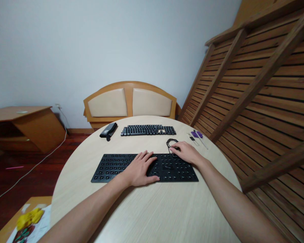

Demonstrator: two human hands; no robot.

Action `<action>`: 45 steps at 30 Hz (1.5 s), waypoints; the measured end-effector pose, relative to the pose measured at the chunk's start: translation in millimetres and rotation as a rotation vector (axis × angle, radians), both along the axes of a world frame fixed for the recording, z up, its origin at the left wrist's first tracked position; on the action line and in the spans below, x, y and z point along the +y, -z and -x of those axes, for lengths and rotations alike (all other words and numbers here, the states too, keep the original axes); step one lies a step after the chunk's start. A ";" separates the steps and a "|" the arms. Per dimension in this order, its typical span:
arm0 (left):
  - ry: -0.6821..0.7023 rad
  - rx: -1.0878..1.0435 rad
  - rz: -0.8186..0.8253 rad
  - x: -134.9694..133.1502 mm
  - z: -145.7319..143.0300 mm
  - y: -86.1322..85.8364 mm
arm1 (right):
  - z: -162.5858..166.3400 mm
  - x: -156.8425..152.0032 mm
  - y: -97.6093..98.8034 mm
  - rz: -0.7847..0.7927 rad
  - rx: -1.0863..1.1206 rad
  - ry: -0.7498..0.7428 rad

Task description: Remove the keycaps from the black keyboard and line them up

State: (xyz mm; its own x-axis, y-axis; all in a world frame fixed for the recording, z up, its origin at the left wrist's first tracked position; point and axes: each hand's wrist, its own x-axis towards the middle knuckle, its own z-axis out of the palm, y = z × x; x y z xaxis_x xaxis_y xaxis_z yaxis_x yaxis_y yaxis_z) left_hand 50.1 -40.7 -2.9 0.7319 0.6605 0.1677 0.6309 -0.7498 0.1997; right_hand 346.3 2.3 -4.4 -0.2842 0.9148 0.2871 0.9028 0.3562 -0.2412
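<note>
A black keyboard base (167,168) without keycaps, its switches showing, lies flat on the table. My left hand (139,170) rests on its middle, fingers spread and thumb near the front edge. At the back edge, right of the middle, my right hand (186,150) has its fingers closed around a black keyboard cable (168,143); the fingertips are partly hidden. The rest of the cable is coiled just behind the base. Farther back, loose dark keycaps (139,130) stand in keyboard-like rows, with a gap toward the right side.
On the round table (152,209), a dark pouch (108,131) lies at the back left. A wire keycap puller (193,139) and a purple item (197,134) lie at the right. A slatted wooden frame (255,101) leans close by on the right. Yellow cloth (30,217) sits lower left.
</note>
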 end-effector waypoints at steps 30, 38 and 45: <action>0.023 -0.002 -0.062 7.3 -1.3 3.3 | -13.1 13.1 10.5 0.028 0.109 0.014; 0.023 -0.014 -0.037 6.3 -0.7 3.5 | -12.7 13.4 11.1 0.027 0.133 0.010; 0.014 0.008 -0.053 4.4 -2.1 3.6 | -45.9 37.7 4.8 -0.088 0.222 0.356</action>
State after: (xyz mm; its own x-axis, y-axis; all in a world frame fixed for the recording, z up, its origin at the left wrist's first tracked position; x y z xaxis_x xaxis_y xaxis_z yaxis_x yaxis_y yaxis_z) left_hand 52.2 -36.3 -6.4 0.7422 0.6409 0.1959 0.6221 -0.7676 0.1546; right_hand 392.1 40.0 -9.2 0.1224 0.9137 0.3875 0.9028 0.0597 -0.4260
